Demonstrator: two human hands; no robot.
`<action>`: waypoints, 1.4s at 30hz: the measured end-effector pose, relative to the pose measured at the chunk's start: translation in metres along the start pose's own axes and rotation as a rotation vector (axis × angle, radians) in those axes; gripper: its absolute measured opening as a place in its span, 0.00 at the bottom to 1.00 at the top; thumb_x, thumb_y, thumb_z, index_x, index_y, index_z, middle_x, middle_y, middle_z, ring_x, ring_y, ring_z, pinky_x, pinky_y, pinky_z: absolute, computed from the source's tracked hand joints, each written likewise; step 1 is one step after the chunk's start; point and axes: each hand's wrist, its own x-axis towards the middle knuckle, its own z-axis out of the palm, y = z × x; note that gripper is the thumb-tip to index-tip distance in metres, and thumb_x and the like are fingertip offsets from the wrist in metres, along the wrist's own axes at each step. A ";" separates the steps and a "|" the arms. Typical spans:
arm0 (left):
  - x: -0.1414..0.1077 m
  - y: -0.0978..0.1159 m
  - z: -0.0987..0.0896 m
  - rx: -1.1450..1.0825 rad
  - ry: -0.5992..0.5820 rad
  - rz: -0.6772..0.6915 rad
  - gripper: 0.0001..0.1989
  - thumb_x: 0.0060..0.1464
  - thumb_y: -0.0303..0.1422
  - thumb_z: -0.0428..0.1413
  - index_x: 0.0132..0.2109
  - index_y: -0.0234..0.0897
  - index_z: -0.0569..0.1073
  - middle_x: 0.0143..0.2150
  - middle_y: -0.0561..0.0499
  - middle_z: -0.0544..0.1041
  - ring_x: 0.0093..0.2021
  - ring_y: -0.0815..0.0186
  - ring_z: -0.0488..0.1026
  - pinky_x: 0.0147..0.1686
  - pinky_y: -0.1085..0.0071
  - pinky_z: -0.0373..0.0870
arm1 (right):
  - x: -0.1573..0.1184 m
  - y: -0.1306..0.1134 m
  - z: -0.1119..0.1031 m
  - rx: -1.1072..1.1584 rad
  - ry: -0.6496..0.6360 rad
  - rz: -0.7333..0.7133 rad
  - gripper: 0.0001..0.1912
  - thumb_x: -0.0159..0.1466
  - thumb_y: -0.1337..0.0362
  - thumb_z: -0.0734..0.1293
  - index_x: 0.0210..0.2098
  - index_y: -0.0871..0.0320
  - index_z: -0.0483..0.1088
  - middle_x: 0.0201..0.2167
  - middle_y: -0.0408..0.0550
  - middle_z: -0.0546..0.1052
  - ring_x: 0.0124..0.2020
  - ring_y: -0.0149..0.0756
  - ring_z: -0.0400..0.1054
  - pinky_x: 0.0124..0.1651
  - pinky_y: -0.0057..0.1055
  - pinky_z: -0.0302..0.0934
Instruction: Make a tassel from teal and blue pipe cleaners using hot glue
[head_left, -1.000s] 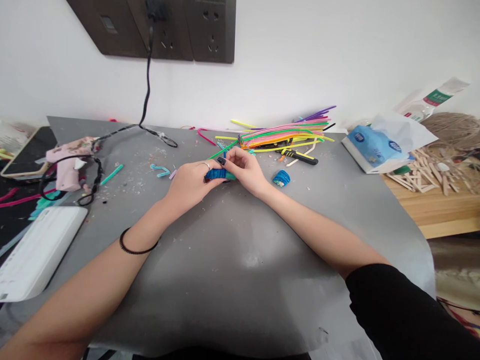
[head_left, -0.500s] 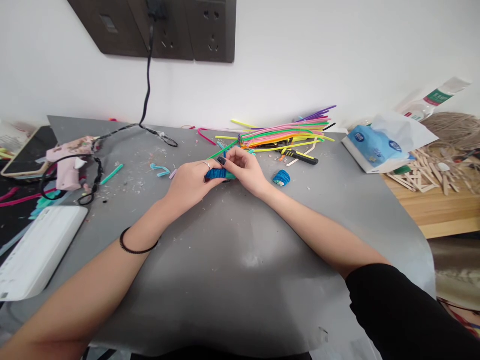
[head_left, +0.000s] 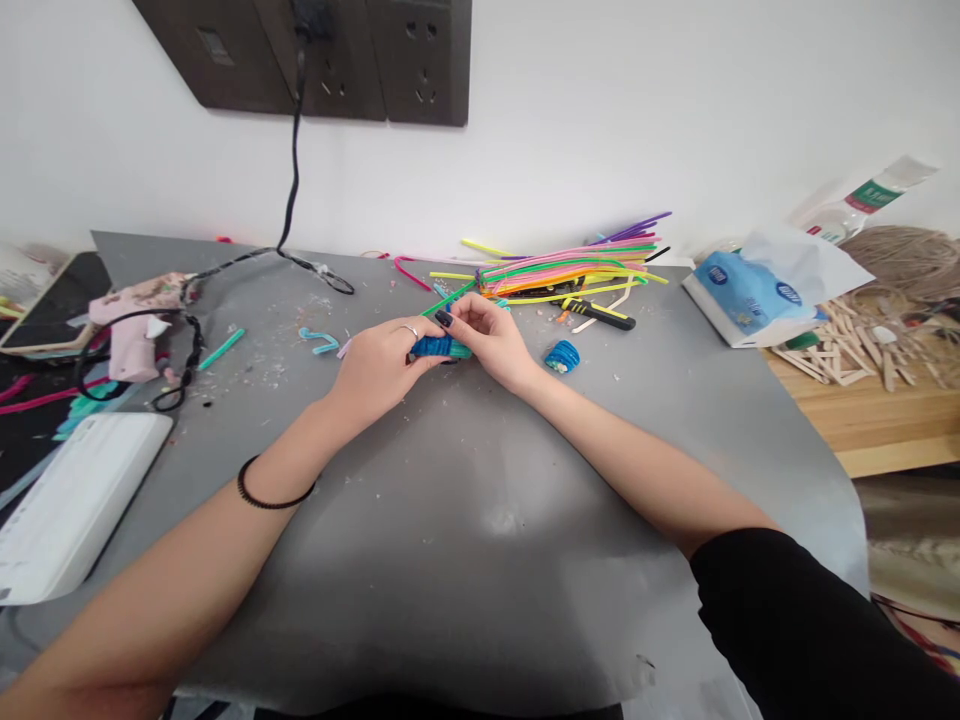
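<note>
My left hand is closed around a small roll wrapped in blue and green pipe cleaner. From the other side my right hand pinches the same roll, its thumb and fingertips meeting over the green end. Fingers cover much of the roll, so its full shape is hidden. A second blue wrapped piece lies on the grey mat, just right of my right hand. Behind the hands rests a bundle of coloured pipe cleaners. A yellow and black utility knife sits in front of it.
A pink glue gun with a black cord lies at the left, near a white power-strip-like box. Pipe cleaner scraps dot the mat. At right are a tissue pack, wooden sticks and twine.
Both hands stay almost in place, still gripping the roll. A little more of its green end shows between the fingers. The whole view has shifted very slightly.
</note>
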 end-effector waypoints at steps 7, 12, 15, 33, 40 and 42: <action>-0.001 0.001 0.002 0.016 0.033 -0.019 0.08 0.69 0.35 0.60 0.51 0.41 0.81 0.48 0.43 0.85 0.48 0.54 0.82 0.47 0.63 0.77 | -0.002 -0.002 0.002 0.005 0.007 0.018 0.34 0.57 0.33 0.79 0.36 0.52 0.64 0.32 0.40 0.70 0.34 0.32 0.65 0.37 0.30 0.65; -0.001 0.004 0.003 -0.006 0.068 -0.043 0.07 0.68 0.35 0.60 0.51 0.41 0.78 0.47 0.44 0.84 0.47 0.55 0.82 0.48 0.63 0.76 | -0.006 0.000 0.003 0.043 -0.050 0.085 0.35 0.60 0.29 0.76 0.39 0.50 0.59 0.33 0.38 0.70 0.23 0.28 0.59 0.23 0.30 0.61; -0.001 0.006 0.002 -0.039 0.053 -0.085 0.09 0.66 0.36 0.61 0.52 0.41 0.75 0.48 0.45 0.84 0.45 0.56 0.82 0.47 0.62 0.76 | -0.006 0.002 0.003 0.036 -0.048 0.068 0.36 0.60 0.28 0.75 0.40 0.49 0.59 0.33 0.38 0.70 0.22 0.27 0.56 0.22 0.30 0.59; 0.006 0.011 -0.011 -0.510 -0.133 -0.315 0.28 0.57 0.61 0.63 0.45 0.40 0.75 0.33 0.50 0.81 0.30 0.62 0.76 0.32 0.66 0.73 | -0.012 0.001 0.003 -0.321 0.047 -0.285 0.18 0.78 0.45 0.65 0.42 0.52 0.63 0.38 0.44 0.71 0.36 0.35 0.65 0.40 0.34 0.64; 0.006 0.009 -0.009 -0.301 -0.098 -0.219 0.12 0.61 0.41 0.58 0.47 0.39 0.78 0.37 0.49 0.83 0.31 0.61 0.76 0.36 0.66 0.71 | -0.010 0.002 0.001 -0.227 0.039 -0.201 0.25 0.73 0.37 0.68 0.46 0.52 0.65 0.33 0.41 0.69 0.33 0.34 0.64 0.37 0.33 0.62; 0.006 0.009 -0.009 -0.231 -0.097 -0.175 0.10 0.61 0.38 0.57 0.46 0.40 0.78 0.37 0.49 0.83 0.32 0.61 0.76 0.38 0.65 0.70 | -0.009 0.002 0.000 -0.209 0.033 -0.180 0.26 0.72 0.35 0.68 0.48 0.52 0.66 0.31 0.40 0.68 0.32 0.34 0.63 0.37 0.33 0.62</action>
